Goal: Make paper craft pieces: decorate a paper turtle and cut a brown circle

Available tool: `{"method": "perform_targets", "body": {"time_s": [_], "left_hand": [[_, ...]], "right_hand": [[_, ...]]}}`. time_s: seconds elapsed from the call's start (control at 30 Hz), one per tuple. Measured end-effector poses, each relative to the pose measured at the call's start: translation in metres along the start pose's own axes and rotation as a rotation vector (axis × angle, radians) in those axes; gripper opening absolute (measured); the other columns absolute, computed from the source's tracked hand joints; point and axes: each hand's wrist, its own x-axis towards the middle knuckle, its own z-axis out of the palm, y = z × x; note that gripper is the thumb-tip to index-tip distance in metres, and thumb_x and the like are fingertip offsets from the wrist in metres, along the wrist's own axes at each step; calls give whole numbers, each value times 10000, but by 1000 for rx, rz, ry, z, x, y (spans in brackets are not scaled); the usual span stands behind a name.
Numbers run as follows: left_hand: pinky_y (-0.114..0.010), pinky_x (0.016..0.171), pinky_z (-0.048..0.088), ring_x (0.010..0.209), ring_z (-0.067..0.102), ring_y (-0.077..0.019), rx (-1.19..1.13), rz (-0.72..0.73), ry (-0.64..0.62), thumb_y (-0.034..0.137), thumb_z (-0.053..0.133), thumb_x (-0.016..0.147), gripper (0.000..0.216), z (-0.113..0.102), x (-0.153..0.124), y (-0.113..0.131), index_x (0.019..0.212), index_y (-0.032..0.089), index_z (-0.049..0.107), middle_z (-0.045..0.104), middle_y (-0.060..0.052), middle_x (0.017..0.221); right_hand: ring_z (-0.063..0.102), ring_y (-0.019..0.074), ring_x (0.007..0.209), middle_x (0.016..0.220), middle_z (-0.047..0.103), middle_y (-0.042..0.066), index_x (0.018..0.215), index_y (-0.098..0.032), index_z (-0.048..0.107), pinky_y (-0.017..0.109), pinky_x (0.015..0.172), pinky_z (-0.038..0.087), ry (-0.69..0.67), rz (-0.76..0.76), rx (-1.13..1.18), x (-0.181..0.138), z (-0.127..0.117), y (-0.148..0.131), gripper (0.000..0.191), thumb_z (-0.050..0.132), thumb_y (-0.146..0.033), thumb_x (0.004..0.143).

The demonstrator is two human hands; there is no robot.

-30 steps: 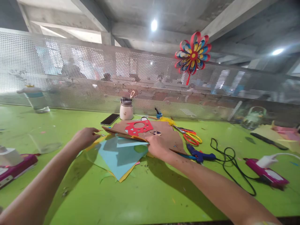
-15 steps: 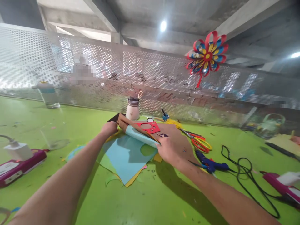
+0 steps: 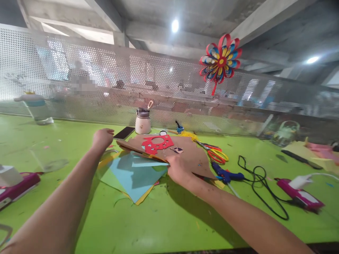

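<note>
Your right hand (image 3: 178, 170) pinches the cardboard (image 3: 192, 158) by its near edge, fingers narrow; your left hand (image 3: 102, 140) is just left of the cardboard, its grip unclear; lifting looks partly done; the blue paper (image 3: 135, 181) beneath is only half uncovered, the red cutout (image 3: 167, 141) lying on top.

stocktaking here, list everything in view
cardboard: some, brown, centre
cutout: 1, red, on cardboard
papers: several, mixed colours, centre and right
scissors: at least 1, orange/yellow, right
glue gun: 1, blue, right
cord: 1, black, right
power strips: 2, magenta, either side
plugs: 2, white, on strips
phone: 1, black, beside flask
flask: 1, whitish, back
clear vessels: 3, left and right
flower: 1, multicoloured, upper right
partition: 1, grey, back
table: 1, green, below
left hand: 1, near phone
right hand: 1, on cardboard
</note>
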Motion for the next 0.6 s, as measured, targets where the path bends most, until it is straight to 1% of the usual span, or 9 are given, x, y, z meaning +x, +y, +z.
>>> {"method": "perform_targets", "body": {"time_s": [0.07, 0.13, 0.27, 0.3, 0.37, 0.43, 0.47, 0.53, 0.6], "left_hand": [[-457, 888, 571, 1068, 646, -261, -99, -41, 49, 366, 624, 957, 361, -6, -7, 7, 1253, 160, 600, 627, -91, 1257], [-453, 882, 574, 1061, 649, -252, -187, -35, 73, 362, 621, 960, 365, -9, -15, 16, 1266, 164, 591, 625, -97, 1261], [-447, 872, 579, 1048, 654, -249, -260, 12, 52, 366, 619, 962, 366, -7, -35, 37, 1266, 163, 591, 630, -95, 1250], [-443, 865, 581, 1038, 656, -245, -252, 26, 32, 367, 618, 963, 361, -4, -40, 42, 1259, 162, 594, 635, -95, 1238], [-434, 855, 582, 1021, 661, -238, -207, 66, -24, 366, 621, 961, 343, 6, -52, 52, 1233, 158, 608, 646, -89, 1214], [-433, 863, 578, 1025, 659, -238, -143, 136, -91, 361, 628, 956, 317, 18, -66, 62, 1200, 159, 627, 653, -84, 1204], [-436, 876, 573, 1037, 656, -241, -111, 181, -127, 359, 628, 956, 304, 25, -73, 68, 1187, 162, 635, 653, -83, 1208], [-444, 898, 565, 1055, 650, -242, -53, 273, -192, 357, 626, 957, 289, 37, -88, 78, 1176, 168, 641, 651, -84, 1218], [-441, 894, 566, 1041, 653, -234, -3, 350, -253, 358, 623, 959, 284, 48, -101, 85, 1171, 169, 643, 655, -84, 1210]], "right_hand": [[674, 216, 1018, 1095, 701, 66, 1093, -151, 673, 432, 902, 552, -11, -29, -18, -3, 5, -3, 198, 616, -301, 978], [660, 222, 1043, 1106, 691, 68, 1073, -151, 675, 439, 914, 546, -31, -73, -28, -7, 10, -5, 184, 632, -295, 967], [622, 241, 1071, 1073, 679, 66, 1015, -148, 678, 433, 906, 524, -60, -183, -7, -18, 13, -11, 128, 654, -239, 928], [605, 255, 1084, 1080, 677, 77, 1031, -149, 680, 433, 910, 513, -56, -210, 6, -22, 12, -12, 141, 659, -216, 909], [561, 290, 1128, 1143, 669, 113, 1102, -152, 680, 438, 936, 484, -38, -265, 40, -33, 9, -14, 232, 662, -188, 874], [522, 314, 1172, 1215, 653, 147, 1158, -147, 676, 440, 968, 456, -17, -310, 81, -47, 5, -15, 297, 657, -187, 865], [513, 317, 1186, 1233, 650, 161, 1164, -137, 677, 436, 983, 445, -7, -327, 104, -56, 2, -16, 298, 650, -191, 872], [539, 303, 1164, 1181, 677, 180, 1100, -110, 704, 409, 987, 441, 5, -353, 152, -76, -4, -17, 231, 621, -186, 899], [624, 250, 1023, 1027, 733, 151, 997, -108, 734, 337, 918, 473, -5, -384, 201, -99, -11, -19, 185, 578, -190, 940]]}}
